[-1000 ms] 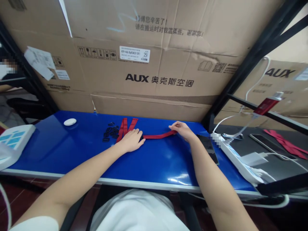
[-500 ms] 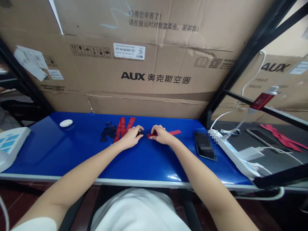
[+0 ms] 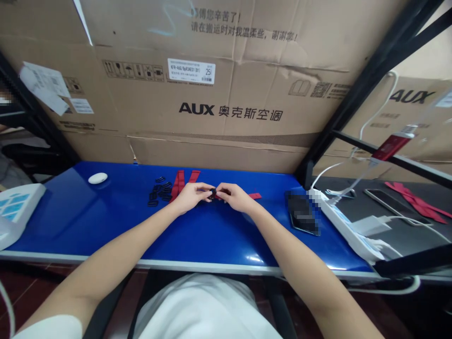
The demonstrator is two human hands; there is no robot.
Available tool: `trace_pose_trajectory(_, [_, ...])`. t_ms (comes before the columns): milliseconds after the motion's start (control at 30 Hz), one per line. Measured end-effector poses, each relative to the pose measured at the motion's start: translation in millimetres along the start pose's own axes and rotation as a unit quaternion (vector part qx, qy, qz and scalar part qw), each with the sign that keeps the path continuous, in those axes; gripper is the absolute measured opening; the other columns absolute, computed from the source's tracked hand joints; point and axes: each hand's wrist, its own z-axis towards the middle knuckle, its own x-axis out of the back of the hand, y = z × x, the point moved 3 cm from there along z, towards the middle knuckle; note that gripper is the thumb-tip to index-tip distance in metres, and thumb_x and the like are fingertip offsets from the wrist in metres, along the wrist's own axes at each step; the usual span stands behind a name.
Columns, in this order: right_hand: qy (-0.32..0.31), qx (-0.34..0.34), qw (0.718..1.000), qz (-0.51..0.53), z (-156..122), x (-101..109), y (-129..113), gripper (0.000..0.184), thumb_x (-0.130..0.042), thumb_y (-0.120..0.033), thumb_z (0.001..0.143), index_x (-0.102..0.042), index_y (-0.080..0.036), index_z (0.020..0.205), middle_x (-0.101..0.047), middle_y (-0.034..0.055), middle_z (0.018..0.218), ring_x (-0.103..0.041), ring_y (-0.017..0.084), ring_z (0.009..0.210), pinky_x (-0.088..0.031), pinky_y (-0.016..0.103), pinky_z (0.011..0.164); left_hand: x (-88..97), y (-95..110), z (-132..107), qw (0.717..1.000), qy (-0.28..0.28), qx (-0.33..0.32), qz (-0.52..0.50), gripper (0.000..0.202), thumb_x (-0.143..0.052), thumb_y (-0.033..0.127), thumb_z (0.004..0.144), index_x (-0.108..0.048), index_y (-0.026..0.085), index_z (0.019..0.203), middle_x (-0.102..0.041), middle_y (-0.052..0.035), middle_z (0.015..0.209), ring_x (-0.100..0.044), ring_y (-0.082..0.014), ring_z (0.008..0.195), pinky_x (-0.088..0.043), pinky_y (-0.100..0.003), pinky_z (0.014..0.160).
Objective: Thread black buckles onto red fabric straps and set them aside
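Note:
My left hand [image 3: 192,196] is closed in a pinch on a small black buckle [image 3: 213,193] over the blue table [image 3: 219,235]. Facing it, my right hand [image 3: 235,195] pinches a red strap [image 3: 254,196], whose tail sticks out to the right beyond the fingers. The strap's near end meets the buckle between the fingertips; whether it is threaded through cannot be made out. Left of my left hand lie more red straps [image 3: 179,181], partly hidden by it. Next to them is a loose group of several black buckles [image 3: 163,192].
A dark phone [image 3: 302,214] and a white power strip [image 3: 348,228] with cables lie to the right. A white oval object [image 3: 98,178] and a white device [image 3: 21,212] are at left. Large cardboard boxes [image 3: 219,141] stand behind the table, beside a black metal frame [image 3: 353,89].
My hands have come together, bringing the black buckle and the strap's end into contact. The red strap's visible tail has shifted slightly left.

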Motion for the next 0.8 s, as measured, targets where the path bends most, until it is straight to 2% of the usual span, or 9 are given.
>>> trace_pose_trajectory(200, [-0.011,0.013,1.000,0.023,0.3,2.3,-2.4,0.020,-0.056,-0.037,0.085,-0.059,-0.018,0.080,-0.056,-0.0006,0.072,-0.047,0.013,0.066,-0.038,0.027,0.065,-0.8,3.8,-1.8,1.000,-0.006,0.008,-0.028,0.048,-0.082,0.040,0.066,-0.071,0.011,0.103,-0.073,-0.0100,0.099,-0.069,-0.0200,0.082,-0.059,-0.040,0.081])
trace_pose_trajectory(300, [0.008,-0.004,0.998,0.065,1.5,0.6,2.2,0.019,-0.058,-0.038,0.083,-0.056,-0.019,0.082,-0.053,-0.0013,0.074,-0.046,0.013,0.067,-0.038,0.026,0.066,-2.3,1.9,-2.1,0.999,-0.008,0.023,-0.046,0.046,-0.082,0.035,0.067,-0.069,0.010,0.103,-0.072,-0.0088,0.096,-0.069,-0.0184,0.079,-0.059,-0.042,0.082])
trace_pose_trajectory(433, [0.037,-0.003,0.989,0.145,1.8,-5.2,6.1,0.024,-0.060,-0.037,0.080,-0.053,-0.024,0.099,-0.055,-0.0001,0.093,-0.050,0.014,0.077,-0.042,0.026,0.072,-4.4,-2.1,-2.1,0.997,0.017,0.037,-0.062,0.040,-0.082,0.026,0.065,-0.062,0.011,0.096,-0.068,-0.0039,0.084,-0.068,-0.0167,0.076,-0.059,-0.041,0.079])
trace_pose_trajectory(500, [0.017,0.017,0.994,0.106,1.6,-8.4,5.1,0.027,-0.062,-0.036,0.080,-0.056,-0.025,0.104,-0.055,0.0012,0.101,-0.051,0.014,0.079,-0.042,0.027,0.075,-4.1,-1.9,-1.0,0.998,0.013,0.030,-0.050,0.039,-0.081,0.025,0.065,-0.058,0.013,0.094,-0.066,-0.0024,0.083,-0.068,-0.0165,0.076,-0.059,-0.040,0.078])
trace_pose_trajectory(567, [0.014,0.023,0.999,0.031,2.0,-7.9,5.7,0.021,-0.062,-0.037,0.082,-0.061,-0.023,0.097,-0.054,0.0020,0.097,-0.049,0.015,0.078,-0.042,0.029,0.075,-0.6,1.7,0.7,1.000,-0.001,0.010,0.000,0.038,-0.080,0.024,0.065,-0.057,0.014,0.094,-0.067,-0.0033,0.086,-0.068,-0.0171,0.078,-0.058,-0.039,0.079])
trace_pose_trajectory(633, [0.043,0.010,0.999,-0.026,3.2,-2.0,8.9,0.017,-0.061,-0.037,0.083,-0.062,-0.021,0.086,-0.052,0.0020,0.090,-0.048,0.015,0.076,-0.041,0.030,0.074,8.3,8.0,2.0,0.995,0.003,-0.011,0.103,0.032,-0.078,0.025,0.067,-0.060,0.014,0.091,-0.069,-0.0051,0.087,-0.067,-0.0176,0.079,-0.056,-0.036,0.079])
trace_pose_trajectory(733, [0.095,-0.016,0.993,-0.066,4.4,12.5,15.1,0.015,-0.059,-0.035,0.082,-0.060,-0.020,0.078,-0.054,0.0020,0.087,-0.049,0.016,0.077,-0.040,0.031,0.077,26.8,17.7,-0.1,0.962,0.035,-0.011,0.270,0.023,-0.074,0.031,0.072,-0.067,0.015,0.087,-0.071,-0.0062,0.083,-0.066,-0.0181,0.075,-0.054,-0.033,0.076])
trace_pose_trajectory(800, [0.120,-0.015,0.990,-0.074,4.0,21.7,16.7,0.015,-0.059,-0.034,0.080,-0.059,-0.020,0.075,-0.056,0.0022,0.086,-0.051,0.017,0.081,-0.040,0.032,0.080,35.1,20.1,-4.3,0.941,0.025,0.006,0.337,0.027,-0.076,0.037,0.069,-0.069,0.016,0.086,-0.071,-0.0055,0.079,-0.065,-0.0185,0.071,-0.052,-0.030,0.069])
